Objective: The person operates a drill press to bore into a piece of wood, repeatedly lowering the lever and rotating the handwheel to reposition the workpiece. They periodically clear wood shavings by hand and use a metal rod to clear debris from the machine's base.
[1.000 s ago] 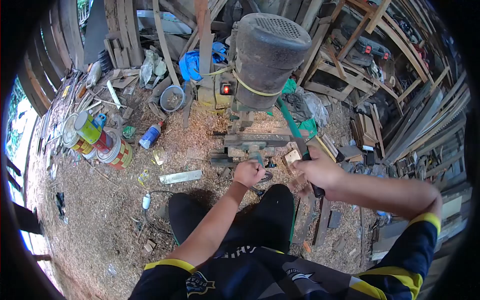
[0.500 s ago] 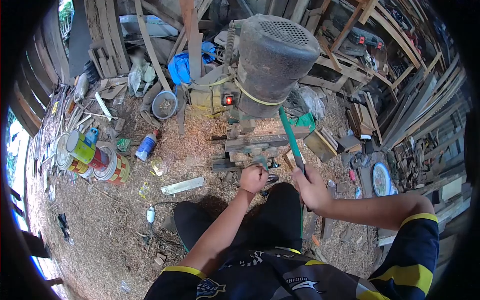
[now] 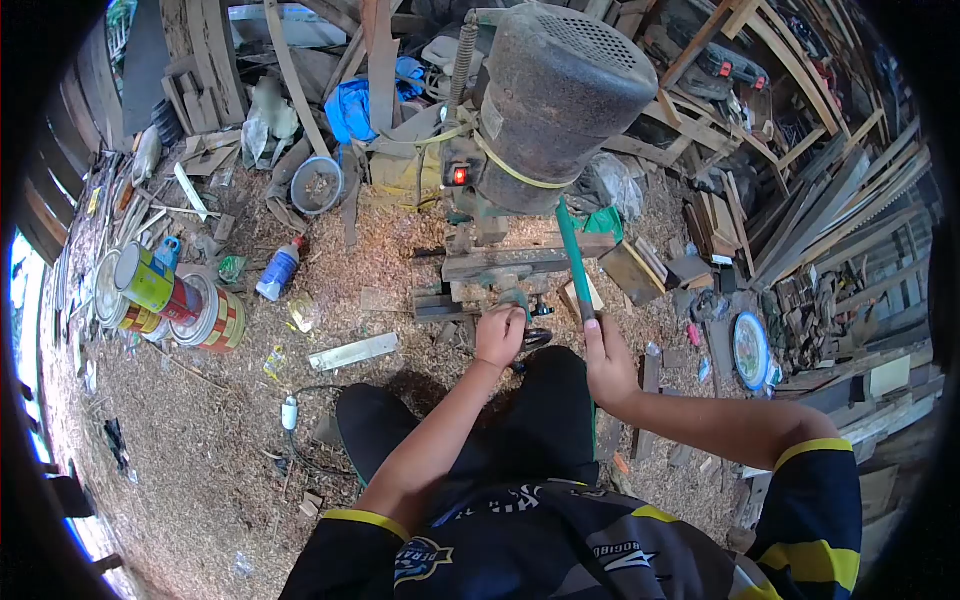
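Note:
My right hand [image 3: 612,375] is closed round the lower end of a long green lever [image 3: 573,250], with the thumb lying along it. The lever slants up to a machine with a large grey motor [image 3: 560,110] and a lit red switch [image 3: 460,175]. My left hand [image 3: 502,338] is closed in a fist at a green part [image 3: 515,299] of the wooden-topped work holder. A dark handwheel [image 3: 537,339] sits just right of that fist. What lies inside the left fingers is hidden. Beneath the motor a dark wooden piece [image 3: 510,264] lies across the machine.
Wood shavings [image 3: 220,440] cover the floor. Paint cans [image 3: 212,315], a blue-labelled bottle [image 3: 279,270] and a small bucket [image 3: 318,186] stand on the left. A pale board [image 3: 353,351] lies near my knee. Stacked timber [image 3: 850,235] and a round plate [image 3: 752,350] are on the right.
The view has shifted, so the floor objects appear higher and farther left. The motor looks slightly raised relative to the work holder. My right thumb now lies along the lever; the left fist stays put.

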The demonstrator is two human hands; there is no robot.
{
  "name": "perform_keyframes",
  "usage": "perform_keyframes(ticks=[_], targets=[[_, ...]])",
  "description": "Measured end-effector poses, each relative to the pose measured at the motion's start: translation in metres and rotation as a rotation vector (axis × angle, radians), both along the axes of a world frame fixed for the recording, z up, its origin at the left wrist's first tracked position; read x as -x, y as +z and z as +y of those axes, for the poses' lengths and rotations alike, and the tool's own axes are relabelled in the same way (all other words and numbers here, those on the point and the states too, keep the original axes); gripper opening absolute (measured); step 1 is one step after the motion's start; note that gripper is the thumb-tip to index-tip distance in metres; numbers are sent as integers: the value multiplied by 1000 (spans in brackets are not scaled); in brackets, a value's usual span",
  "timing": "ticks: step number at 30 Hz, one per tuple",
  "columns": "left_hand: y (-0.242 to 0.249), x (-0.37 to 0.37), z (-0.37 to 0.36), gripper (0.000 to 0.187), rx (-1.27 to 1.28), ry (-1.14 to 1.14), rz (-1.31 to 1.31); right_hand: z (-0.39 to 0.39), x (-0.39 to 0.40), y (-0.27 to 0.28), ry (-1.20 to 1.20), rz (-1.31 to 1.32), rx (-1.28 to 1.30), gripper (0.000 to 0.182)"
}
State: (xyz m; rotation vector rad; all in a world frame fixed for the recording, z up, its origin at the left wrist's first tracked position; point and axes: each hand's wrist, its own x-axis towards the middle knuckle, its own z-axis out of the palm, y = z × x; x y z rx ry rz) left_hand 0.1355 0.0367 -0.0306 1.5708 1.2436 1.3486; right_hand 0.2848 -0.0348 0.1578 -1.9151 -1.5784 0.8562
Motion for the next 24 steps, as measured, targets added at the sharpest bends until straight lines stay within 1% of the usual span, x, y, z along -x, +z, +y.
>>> perform_keyframes(ticks=[3, 5, 8, 13, 16, 20, 22, 24], targets=[[1, -2, -2, 29, -10, 20, 12, 1, -3, -10, 9, -47, -30, 41], [6, -1, 1, 26, -60, -23, -45, 1, -4, -14, 7, -63, -29, 41], [10, 0, 2, 23, -76, -48, -20, 2, -4, -18, 35, -71, -3, 41], [16, 1, 2, 22, -90, -66, -7, 0, -3, -32, 90, -79, -191, 35], [20, 1, 1, 21, -97, -56, 9, 0, -3, -41, 105, -141, -197, 32], [23, 0, 1, 20, -108, -35, 44, 0, 0, -45, 110, -117, -164, 27], [25, 0, 0, 20, -122, -30, 50, 0, 0, -56, 87, -133, -167, 22], [25, 0, 1, 20, -138, -23, 57, 2, 0, -66, 87, -126, -198, 22]])
